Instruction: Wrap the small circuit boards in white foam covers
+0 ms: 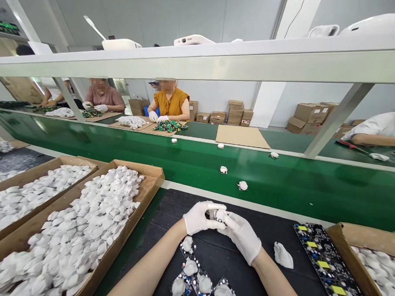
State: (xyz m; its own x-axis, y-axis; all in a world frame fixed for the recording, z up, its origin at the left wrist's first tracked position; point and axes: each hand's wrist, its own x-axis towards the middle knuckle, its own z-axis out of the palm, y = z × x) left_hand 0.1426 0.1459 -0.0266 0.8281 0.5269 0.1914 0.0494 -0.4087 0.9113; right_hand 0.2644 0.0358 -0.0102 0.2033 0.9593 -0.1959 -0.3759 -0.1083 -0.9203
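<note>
Both my hands wear white gloves and meet over the black mat point(161, 216). Between the fingertips is a small circuit board with a white pad point(218, 215), mostly covered by the fingers. My left hand point(199, 218) grips it from the left, and my right hand point(244, 237) closes on it from the right. Just below lie several small circuit boards point(204, 284), each topped with a white pad. A single loose white pad point(283, 255) rests right of my right hand. Farther right is a long black circuit panel point(329, 269) with yellow squares.
Cardboard trays of white pads stand at left point(152, 181) and right point(370, 234). Beyond the mat runs a green conveyor belt point(190, 165) carrying several padded boards point(243, 185). A white overhead shelf point(201, 61) crosses above. Co-workers point(171, 103) sit on the far side.
</note>
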